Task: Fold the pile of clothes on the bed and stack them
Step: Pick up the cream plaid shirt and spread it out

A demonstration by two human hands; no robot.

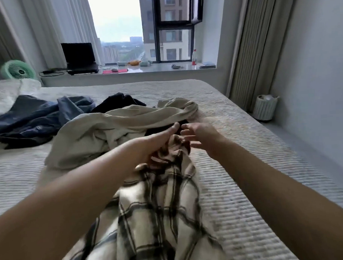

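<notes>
Nothing folding yet; left hand [157,148] pinching plaid shirt [157,216], right hand [199,138] spread, reaching; beige garment [99,133], denim [31,119] waiting unfolded.

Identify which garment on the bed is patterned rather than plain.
The plaid shirt under the left hand; the beige garment, blue clothes and black item are plain.

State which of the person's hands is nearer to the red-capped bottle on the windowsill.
Right. The right hand reaches out below the bottle, over the bed; the left hand, over the plaid shirt, is farther to its left.
</notes>
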